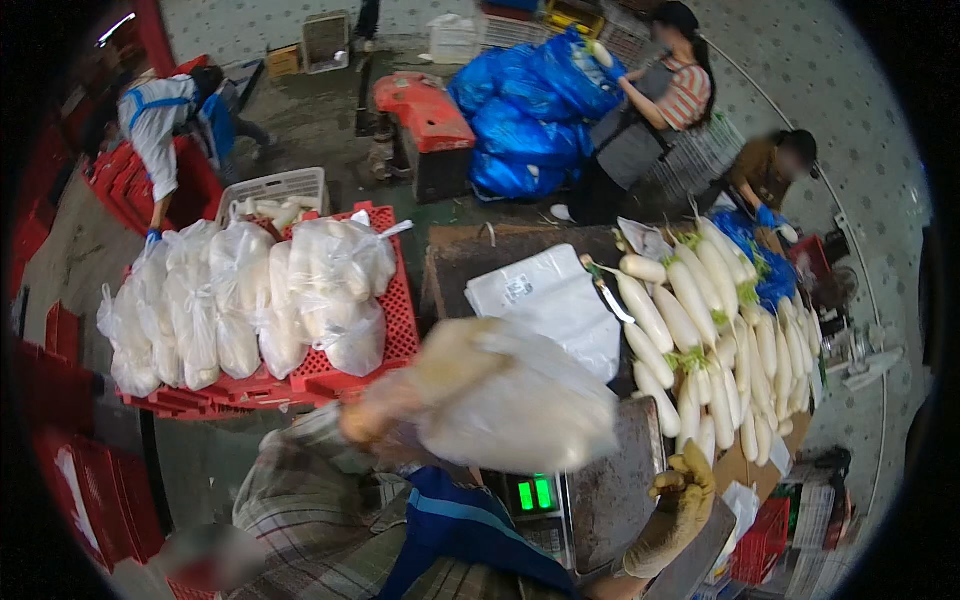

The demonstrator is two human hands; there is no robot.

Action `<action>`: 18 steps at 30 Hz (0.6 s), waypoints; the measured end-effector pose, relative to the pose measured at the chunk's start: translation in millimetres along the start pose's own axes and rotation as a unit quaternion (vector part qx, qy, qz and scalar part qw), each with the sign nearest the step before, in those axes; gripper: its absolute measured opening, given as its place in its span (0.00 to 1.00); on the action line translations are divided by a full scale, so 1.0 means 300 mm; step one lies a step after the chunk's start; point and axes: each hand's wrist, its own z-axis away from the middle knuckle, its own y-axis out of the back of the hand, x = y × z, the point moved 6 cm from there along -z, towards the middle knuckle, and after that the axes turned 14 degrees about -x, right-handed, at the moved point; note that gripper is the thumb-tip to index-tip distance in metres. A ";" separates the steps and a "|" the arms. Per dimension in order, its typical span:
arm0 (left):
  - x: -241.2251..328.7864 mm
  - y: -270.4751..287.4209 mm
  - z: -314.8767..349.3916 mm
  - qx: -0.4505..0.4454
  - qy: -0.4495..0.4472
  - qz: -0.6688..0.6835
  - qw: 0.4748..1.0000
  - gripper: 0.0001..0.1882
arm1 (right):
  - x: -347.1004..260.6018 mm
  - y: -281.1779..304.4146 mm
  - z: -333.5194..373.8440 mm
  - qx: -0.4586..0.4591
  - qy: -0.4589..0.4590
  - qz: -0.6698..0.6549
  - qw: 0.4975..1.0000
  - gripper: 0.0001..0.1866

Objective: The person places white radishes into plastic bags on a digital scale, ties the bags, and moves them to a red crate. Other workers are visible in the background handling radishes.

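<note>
My left hand (pixel 452 362), in a pale work glove and blurred by motion, grips a clear plastic bag of white radishes (pixel 525 415) above the scale. Beneath the bag is a weighing scale with a lit green display (pixel 537 494) and a worn metal pan (pixel 612 490), partly hidden by the bag. My right hand (pixel 684 500), in a yellowish glove, is held beside the pan's right edge with fingers loosely bent and apart, holding nothing. Many loose white radishes (pixel 690 300) with green stem ends lie piled just beyond it.
Flat white plastic bags (pixel 550 295) lie on the dark table, with a knife (pixel 612 300) beside them. Filled radish bags (pixel 235 300) stand on red crates (pixel 400 290) at the left. Co-workers handle blue sacks (pixel 530 110) and crates farther off.
</note>
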 end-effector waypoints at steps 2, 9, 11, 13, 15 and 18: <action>-0.160 0.265 0.134 0.167 0.032 -0.078 0.982 0.16 | 0.067 -0.023 -0.037 -0.066 -0.040 0.003 0.997 0.30; -0.608 0.886 0.368 0.465 0.160 -0.248 0.834 0.20 | 0.142 -0.140 -0.110 -0.098 -0.134 0.029 0.986 0.22; -0.766 1.028 0.463 0.438 0.300 -0.338 0.777 0.25 | 0.148 -0.187 -0.128 -0.113 -0.152 0.019 0.982 0.20; -0.962 1.109 0.602 0.499 0.299 -0.374 0.723 0.33 | 0.186 -0.207 -0.138 -0.136 -0.163 0.004 0.977 0.21; -1.035 1.203 0.659 0.448 0.404 -0.361 0.711 0.30 | 0.199 -0.222 -0.146 -0.141 -0.179 0.001 0.974 0.19; -0.751 1.185 0.567 0.389 0.443 -0.416 0.692 0.20 | 0.234 -0.205 -0.143 -0.133 -0.201 0.039 0.970 0.23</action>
